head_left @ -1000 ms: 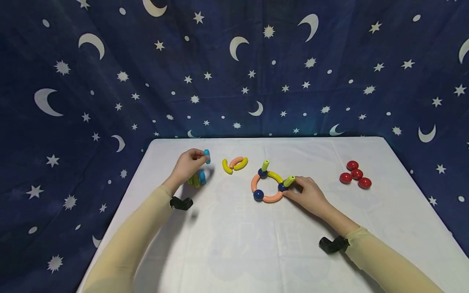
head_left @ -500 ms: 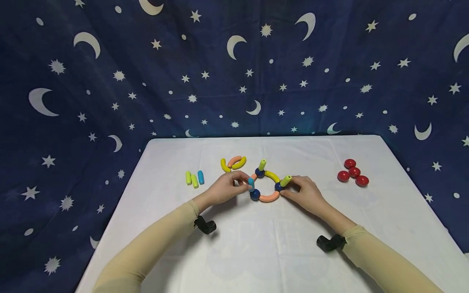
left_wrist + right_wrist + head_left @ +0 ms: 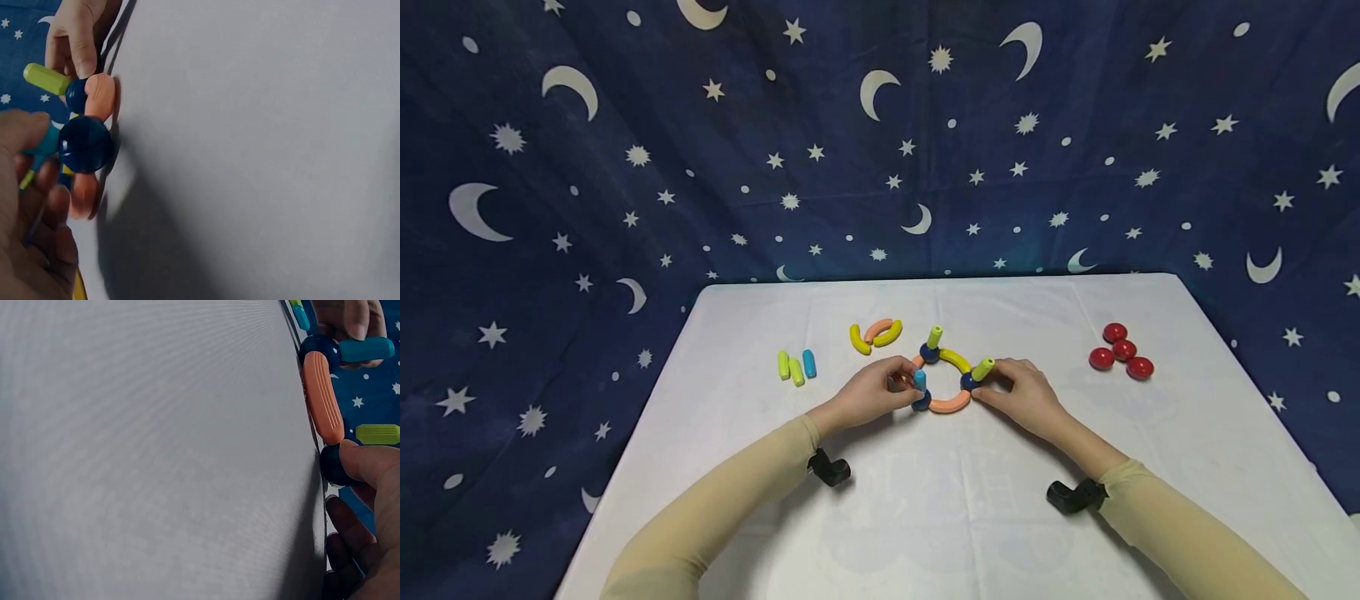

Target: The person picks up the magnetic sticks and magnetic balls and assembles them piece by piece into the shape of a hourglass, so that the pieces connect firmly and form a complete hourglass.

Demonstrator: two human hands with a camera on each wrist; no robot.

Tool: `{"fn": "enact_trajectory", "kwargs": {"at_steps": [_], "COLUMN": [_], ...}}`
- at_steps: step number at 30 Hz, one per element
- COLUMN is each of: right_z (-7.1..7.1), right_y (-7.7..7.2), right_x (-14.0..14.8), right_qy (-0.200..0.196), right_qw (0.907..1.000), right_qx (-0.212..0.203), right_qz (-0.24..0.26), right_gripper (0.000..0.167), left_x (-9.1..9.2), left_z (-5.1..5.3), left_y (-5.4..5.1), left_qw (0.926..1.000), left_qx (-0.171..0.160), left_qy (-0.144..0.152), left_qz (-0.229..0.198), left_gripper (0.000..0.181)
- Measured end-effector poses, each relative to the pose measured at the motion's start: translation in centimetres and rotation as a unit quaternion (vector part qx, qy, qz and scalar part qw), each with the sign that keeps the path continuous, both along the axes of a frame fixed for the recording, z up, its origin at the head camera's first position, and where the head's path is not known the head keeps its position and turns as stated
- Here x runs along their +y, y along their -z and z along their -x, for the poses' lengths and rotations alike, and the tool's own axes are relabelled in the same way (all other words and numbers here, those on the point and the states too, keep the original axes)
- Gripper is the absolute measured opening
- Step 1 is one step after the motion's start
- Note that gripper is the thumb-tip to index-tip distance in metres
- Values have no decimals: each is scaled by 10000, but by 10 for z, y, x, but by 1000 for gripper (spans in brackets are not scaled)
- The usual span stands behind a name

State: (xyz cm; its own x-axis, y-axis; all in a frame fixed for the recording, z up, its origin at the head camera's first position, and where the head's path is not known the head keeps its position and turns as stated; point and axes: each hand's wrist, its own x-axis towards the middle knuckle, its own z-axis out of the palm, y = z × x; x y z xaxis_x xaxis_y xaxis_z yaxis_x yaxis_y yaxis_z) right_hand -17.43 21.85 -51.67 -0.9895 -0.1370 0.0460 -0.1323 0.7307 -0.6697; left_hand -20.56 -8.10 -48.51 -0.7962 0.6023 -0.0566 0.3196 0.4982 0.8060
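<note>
Between the hands, a ring of curved rods and dark blue balls lies on the white table. Orange curved rods [image 3: 950, 403] and one yellow curved rod [image 3: 955, 360] link the balls. My left hand [image 3: 868, 393] pinches a light blue straight rod [image 3: 369, 349], its end against the front-left ball [image 3: 86, 145]. My right hand [image 3: 1026, 398] holds the right ball [image 3: 334, 465] between thumb and fingers. From that ball a green rod [image 3: 983, 369] leans up to the right. Another green rod [image 3: 934, 337] stands on the back ball [image 3: 929, 353].
Left on the table [image 3: 880, 517] lie two loose green rods [image 3: 797, 372] and a blue rod [image 3: 808, 363]. Behind the ring are two yellow curved rods [image 3: 860, 339] and an orange one [image 3: 877, 329]. Several red, rounded pieces [image 3: 1124, 350] cluster at the right.
My left hand has brought the blue rod rightward from the loose rods and down onto the front-left ball. My right hand has kept its hold on the right ball.
</note>
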Motion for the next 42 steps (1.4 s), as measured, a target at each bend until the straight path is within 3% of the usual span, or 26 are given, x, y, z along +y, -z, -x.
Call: {"fn": "enact_trajectory", "kwargs": {"at_steps": [4,8,19,42], "right_z": [-1,-2,-2,0], "right_y": [0,-1,-6,-8], "right_x": [0,2,-1,-17], "right_qy": [-12,-51,-440,-442], "right_qw": [10000,9998,9965,9979], "right_qx": [-21,-116,-211,202], "right_qz": [35,176,680,435], "right_gripper": [38,36,32,26], "left_x": [2,0,-11,-15], "left_z": [0,0,2,5], "left_y": [2,1,2,1], "left_qw": [9989,9980,9988,9986], "left_qx": [169,115,-1,38], "left_qy": [50,58,54,-45], "left_qz": [436,613,485,530], "left_gripper": [26,27,27,22]}}
